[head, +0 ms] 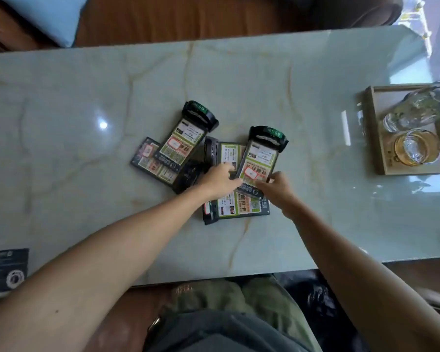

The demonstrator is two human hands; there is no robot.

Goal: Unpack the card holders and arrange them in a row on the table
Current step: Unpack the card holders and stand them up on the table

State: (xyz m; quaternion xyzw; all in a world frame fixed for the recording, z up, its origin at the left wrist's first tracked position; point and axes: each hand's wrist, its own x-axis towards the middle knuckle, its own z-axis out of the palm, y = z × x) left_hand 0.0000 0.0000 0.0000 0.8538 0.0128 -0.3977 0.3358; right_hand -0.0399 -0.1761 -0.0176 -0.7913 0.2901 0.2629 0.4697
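Observation:
Several card holders with black frames and green printed inserts lie in a loose pile at the middle of the marble table [61, 123]. One card holder [261, 158] with a black-and-green base lies tilted on top at the right; my left hand [220, 180] grips its near left edge and my right hand [277, 186] grips its near right corner. A second card holder [186, 141] with the same base lies to the left, over a flat one [148, 158]. Two more card holders [229, 153] [239, 209] lie under the held one, partly hidden.
A wooden tray [374, 138] with glass cups and a glass jug stands at the right of the table. A black printed package [5, 269] lies at the near left edge. A brown sofa with a blue cushion [54, 19] is beyond the far edge.

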